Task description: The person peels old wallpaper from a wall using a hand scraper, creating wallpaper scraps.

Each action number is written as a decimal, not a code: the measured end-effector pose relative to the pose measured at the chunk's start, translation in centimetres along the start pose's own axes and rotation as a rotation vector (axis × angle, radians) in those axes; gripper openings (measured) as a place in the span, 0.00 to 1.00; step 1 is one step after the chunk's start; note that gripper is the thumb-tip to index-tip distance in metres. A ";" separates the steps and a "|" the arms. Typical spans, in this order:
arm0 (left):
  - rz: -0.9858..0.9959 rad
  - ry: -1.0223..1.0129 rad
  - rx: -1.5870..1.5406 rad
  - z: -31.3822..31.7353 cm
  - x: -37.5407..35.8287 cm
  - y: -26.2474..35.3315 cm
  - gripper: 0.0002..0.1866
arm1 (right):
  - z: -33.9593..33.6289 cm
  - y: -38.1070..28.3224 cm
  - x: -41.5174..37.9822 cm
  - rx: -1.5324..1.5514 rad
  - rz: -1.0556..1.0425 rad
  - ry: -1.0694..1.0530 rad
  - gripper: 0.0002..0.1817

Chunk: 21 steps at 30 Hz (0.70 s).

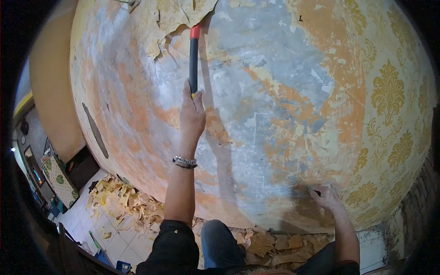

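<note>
My left hand (192, 112) reaches high up the wall and grips the black and red handle of a scraper (194, 55). The tool's head is tucked under a loose flap of yellow wallpaper (176, 18) near the top of the wall. My right hand (324, 197) rests low on the stripped wall (275, 101), fingers spread against the plaster beside the edge of the remaining patterned wallpaper (389, 105). A metal bracelet (184, 162) sits on my left wrist.
Torn wallpaper scraps (121, 201) lie heaped on the white tiled floor (110, 238) along the wall's foot. My knee (220, 243) is close to the wall. A doorway and furniture with a patterned cloth (59, 178) are at the far left. Brickwork (412, 201) shows at the right.
</note>
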<state>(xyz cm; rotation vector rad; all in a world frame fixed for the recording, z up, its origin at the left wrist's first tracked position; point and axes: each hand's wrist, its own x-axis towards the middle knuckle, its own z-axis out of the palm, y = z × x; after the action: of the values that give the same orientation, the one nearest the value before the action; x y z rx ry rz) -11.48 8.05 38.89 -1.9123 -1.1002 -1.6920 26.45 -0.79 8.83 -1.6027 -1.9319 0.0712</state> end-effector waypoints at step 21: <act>-0.001 -0.043 -0.170 1.1 6.5 4.5 0.27 | -14.9 -27.8 14.8 0.525 -0.483 0.423 0.33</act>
<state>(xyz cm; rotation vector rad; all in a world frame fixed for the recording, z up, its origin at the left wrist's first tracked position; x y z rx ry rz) -7.51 7.97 45.80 -2.0595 -1.0007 -1.8049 8.37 0.31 38.61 -0.7209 -1.7214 0.0321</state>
